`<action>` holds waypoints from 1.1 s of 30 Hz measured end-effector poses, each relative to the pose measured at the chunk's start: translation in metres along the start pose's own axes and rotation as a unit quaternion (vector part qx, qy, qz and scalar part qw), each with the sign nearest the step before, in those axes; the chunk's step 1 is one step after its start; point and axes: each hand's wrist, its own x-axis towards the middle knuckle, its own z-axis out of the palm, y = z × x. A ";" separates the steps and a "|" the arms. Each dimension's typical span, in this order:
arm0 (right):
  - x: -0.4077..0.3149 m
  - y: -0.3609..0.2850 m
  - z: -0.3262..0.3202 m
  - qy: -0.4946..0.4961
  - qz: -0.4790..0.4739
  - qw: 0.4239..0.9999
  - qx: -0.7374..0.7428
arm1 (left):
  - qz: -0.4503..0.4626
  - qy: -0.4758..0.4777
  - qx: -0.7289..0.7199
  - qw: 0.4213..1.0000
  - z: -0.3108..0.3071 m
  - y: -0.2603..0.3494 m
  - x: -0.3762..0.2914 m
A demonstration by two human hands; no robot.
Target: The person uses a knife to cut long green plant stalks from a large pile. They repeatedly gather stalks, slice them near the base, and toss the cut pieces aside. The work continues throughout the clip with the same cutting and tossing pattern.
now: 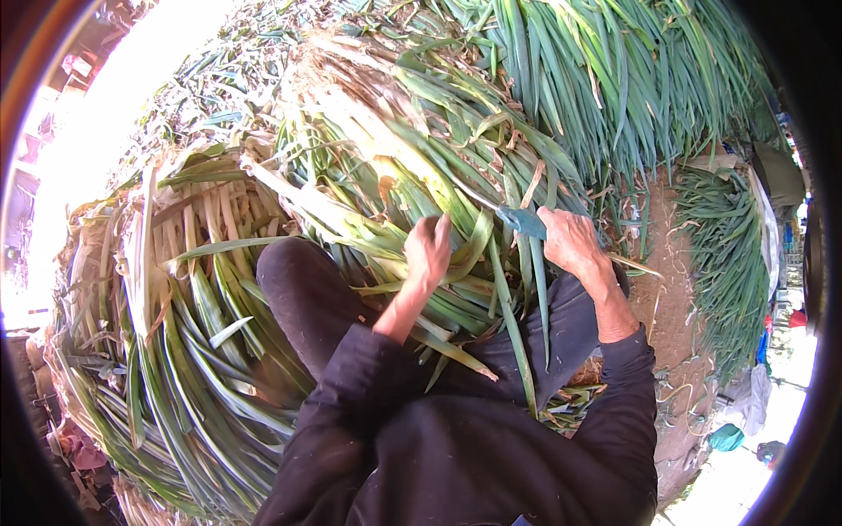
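My left hand (427,250) is curled over the green part of a leek (329,204), just beyond my knees. The leek's pale root end points up and to the left. My right hand (571,240) grips a teal-handled knife (523,222) by the end of its handle. Its thin blade points up and left across the leek leaves; part of the edge is lost among them. A heap of leeks (421,164), roots facing away to the left, lies before me. Long leaves (510,322) trail over my lap between my arms.
More leeks (197,315) are stacked at my left knee. Upright green leaves (612,79) form a dense pile at the back right, with another bundle (723,263) beyond the brown ground (681,309). Leaf scraps (217,92) cover the far left. A teal bag (726,437) sits at lower right.
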 end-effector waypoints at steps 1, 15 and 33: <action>0.000 0.000 0.000 -0.002 0.006 1.000 0.008 | -0.121 -0.057 -0.035 0.990 0.009 0.006 0.018; -0.016 -0.007 0.006 0.018 -0.072 0.997 0.016 | -0.312 -0.075 -0.381 0.867 -0.054 -0.043 -0.011; 0.026 -0.052 0.039 0.012 -0.143 0.989 -0.034 | -0.041 0.121 0.064 0.990 -0.044 -0.017 -0.030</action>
